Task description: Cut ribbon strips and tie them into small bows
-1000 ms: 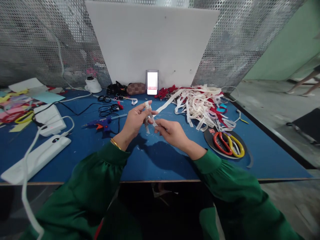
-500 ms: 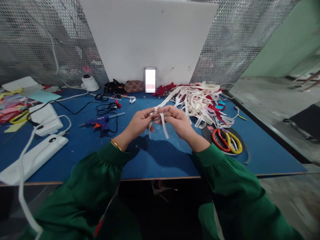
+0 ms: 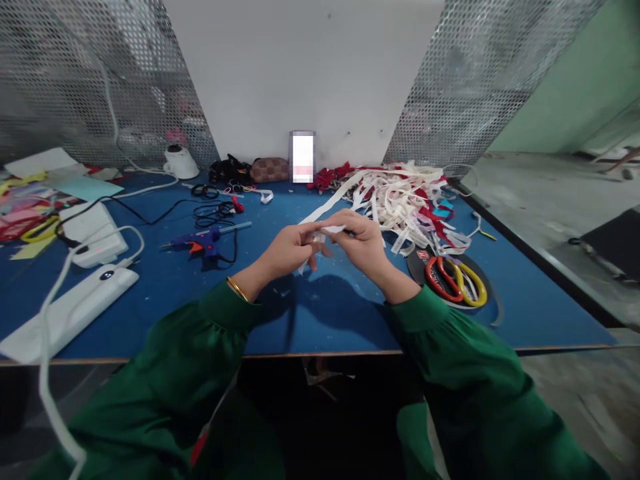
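Note:
Over the middle of the blue table, my left hand and my right hand meet and both pinch a white ribbon strip. The strip is folded between the fingertips and its free end runs back and right toward a heap of white and red ribbon strips. Both hands are closed on it, fingers pressed together. Green sleeves cover both arms and a gold bangle sits on my left wrist.
A blue glue gun lies left of the hands, with black cords behind it. Red and yellow scissors rest on a dark round tray to the right. White power boxes with cables lie at the left. A white board leans at the back.
The hands came together on the strip, then dropped slightly. The loose hanging loop seen half a second ago is now folded up between the fingers.

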### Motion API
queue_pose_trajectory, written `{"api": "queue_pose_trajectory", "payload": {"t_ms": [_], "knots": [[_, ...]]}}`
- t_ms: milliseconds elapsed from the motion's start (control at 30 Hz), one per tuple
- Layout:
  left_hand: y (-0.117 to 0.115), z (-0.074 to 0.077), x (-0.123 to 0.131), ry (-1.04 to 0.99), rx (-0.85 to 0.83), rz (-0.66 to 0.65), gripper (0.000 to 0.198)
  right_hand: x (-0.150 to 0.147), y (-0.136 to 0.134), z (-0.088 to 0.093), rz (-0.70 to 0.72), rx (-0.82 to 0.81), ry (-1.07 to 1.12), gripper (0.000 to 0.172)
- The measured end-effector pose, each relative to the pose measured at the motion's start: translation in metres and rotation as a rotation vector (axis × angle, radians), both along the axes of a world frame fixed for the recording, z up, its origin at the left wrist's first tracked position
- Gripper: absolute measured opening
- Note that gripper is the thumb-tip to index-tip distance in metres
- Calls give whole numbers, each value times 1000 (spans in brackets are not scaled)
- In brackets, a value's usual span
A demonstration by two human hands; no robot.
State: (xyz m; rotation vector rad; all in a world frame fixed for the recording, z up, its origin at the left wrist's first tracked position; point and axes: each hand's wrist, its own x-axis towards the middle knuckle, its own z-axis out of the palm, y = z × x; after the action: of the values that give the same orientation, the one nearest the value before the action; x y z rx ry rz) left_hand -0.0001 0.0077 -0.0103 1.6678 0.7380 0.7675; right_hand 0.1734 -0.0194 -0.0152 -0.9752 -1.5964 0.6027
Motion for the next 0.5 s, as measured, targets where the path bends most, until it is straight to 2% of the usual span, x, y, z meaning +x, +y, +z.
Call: {"api": "queue_pose_trajectory", "payload": {"t_ms": [233,300,400,467,500], "knots": [[-5,5,0,3,112,-32,26,-11,-8,-6,-158,-65,-157,7],[-5,3,-1,32,149,-28,25,-11,-7,-8,-219,-70,-161,16],[-6,-1,0,76,189,-20,31,-12,-1,-13,-262,-124,-42,45],[-6,-4,1,105,229,-21,36,-13,3,-17,-214,-231,70,61],[-7,-5,2,121,259,-21,35,-15,5,-19,-169,-307,121,63]]}}
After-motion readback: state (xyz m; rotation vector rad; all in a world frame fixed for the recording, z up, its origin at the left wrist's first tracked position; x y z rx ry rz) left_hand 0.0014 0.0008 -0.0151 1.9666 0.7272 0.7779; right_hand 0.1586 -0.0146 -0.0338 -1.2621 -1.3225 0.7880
